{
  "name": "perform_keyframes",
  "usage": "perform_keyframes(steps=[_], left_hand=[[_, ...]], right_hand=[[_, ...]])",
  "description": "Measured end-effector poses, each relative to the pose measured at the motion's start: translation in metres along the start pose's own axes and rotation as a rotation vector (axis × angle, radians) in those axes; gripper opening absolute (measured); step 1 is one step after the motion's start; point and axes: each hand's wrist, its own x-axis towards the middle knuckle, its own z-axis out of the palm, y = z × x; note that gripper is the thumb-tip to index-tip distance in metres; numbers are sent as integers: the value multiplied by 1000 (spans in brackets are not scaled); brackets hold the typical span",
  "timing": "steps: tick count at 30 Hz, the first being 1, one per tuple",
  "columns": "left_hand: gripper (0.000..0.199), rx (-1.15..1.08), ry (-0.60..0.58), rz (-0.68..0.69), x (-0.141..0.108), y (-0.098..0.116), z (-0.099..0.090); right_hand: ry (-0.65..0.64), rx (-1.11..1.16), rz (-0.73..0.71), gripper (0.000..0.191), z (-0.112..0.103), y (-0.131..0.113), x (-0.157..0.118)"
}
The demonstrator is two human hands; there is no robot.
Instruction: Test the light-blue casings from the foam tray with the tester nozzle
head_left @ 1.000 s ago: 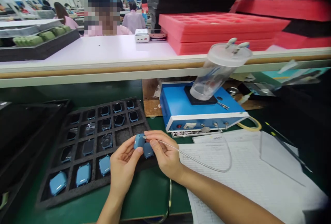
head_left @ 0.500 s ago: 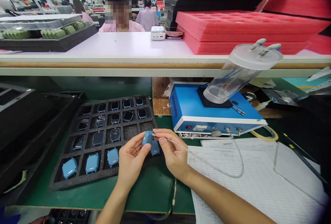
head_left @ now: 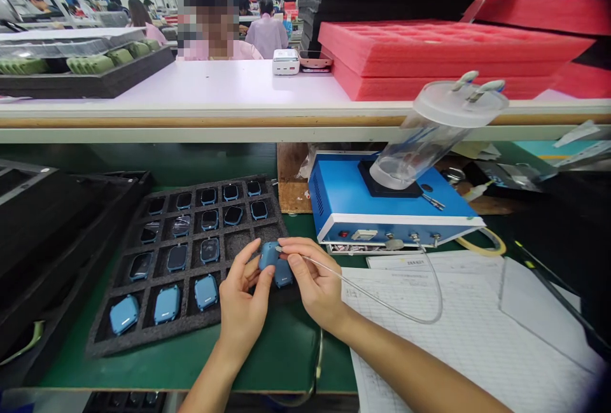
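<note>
A blue smartwatch case (head_left: 268,255) is pinched upright between the thumb and fingers of my left hand (head_left: 245,292), above the front right of a black foam tray (head_left: 143,335). My right hand (head_left: 317,282) grips the end of a thin clear tube (head_left: 367,295), its small tip against or very close to the case's edge. Whether the tip touches cannot be made out. Another blue watch case (head_left: 283,273) lies behind my hands in the tray. More watches fill the tray: several with dark screens up, and a front row with blue backs up, including one watch (head_left: 166,305).
The tube runs to a blue box (head_left: 401,225) bearing a clear cylinder (head_left: 420,139). Written sheets (head_left: 458,324) lie at right. Black trays (head_left: 62,228) are stacked at left. A white shelf (head_left: 224,91) crosses above with red foam (head_left: 429,60); a person (head_left: 217,50) sits behind it.
The view has shifted slightly, moving the scene a little left. My hands stay together at the watch case, which is turned slightly. A hand at the lower left edge has gone from view.
</note>
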Motion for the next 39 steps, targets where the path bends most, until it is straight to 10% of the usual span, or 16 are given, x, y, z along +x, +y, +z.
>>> perform_keyframes(steps=[16, 23, 27, 39], left_hand=[[42, 122, 88, 69, 6, -4, 2], [56, -271, 6, -148, 13, 11, -2], [39, -346, -55, -197, 13, 13, -7], [44, -301, -40, -125, 7, 11, -7]], right_hand=[[16, 23, -5, 21, 1, -2, 10], [-20, 11, 56, 41, 1, -7, 10], [-95, -144, 68, 11, 1, -6, 15], [-209, -297, -36, 13, -6, -12, 18]])
